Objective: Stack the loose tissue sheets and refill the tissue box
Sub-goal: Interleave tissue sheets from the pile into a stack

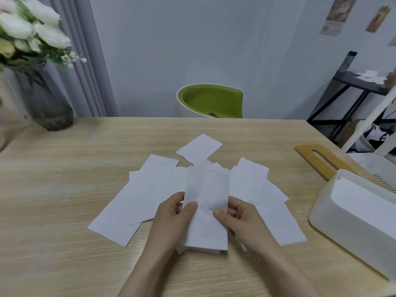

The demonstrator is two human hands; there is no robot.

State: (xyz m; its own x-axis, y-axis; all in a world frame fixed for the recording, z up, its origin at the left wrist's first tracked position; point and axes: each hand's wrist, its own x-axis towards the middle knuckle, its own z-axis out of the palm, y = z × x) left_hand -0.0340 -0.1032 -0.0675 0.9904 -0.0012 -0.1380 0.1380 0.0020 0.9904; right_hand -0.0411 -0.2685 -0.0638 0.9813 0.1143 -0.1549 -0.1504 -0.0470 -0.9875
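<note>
Several loose white tissue sheets [137, 196] lie spread across the middle of the wooden table [64, 189]. Both hands hold a small stack of tissues [206, 189] upright above the pile. My left hand [171, 215] pinches its left edge with thumb on top. My right hand [240, 219] pinches its right edge the same way. One sheet [199, 148] lies apart, farther back. The white tissue box [351, 219] stands open at the right with tissues inside. Its wooden lid [321, 159] with a slot lies flat behind it.
A glass vase [49, 103] with white flowers stands at the table's far left corner. A green chair [211, 101] sits behind the far edge. A black shelf [351, 93] and a white frame stand to the right of the table.
</note>
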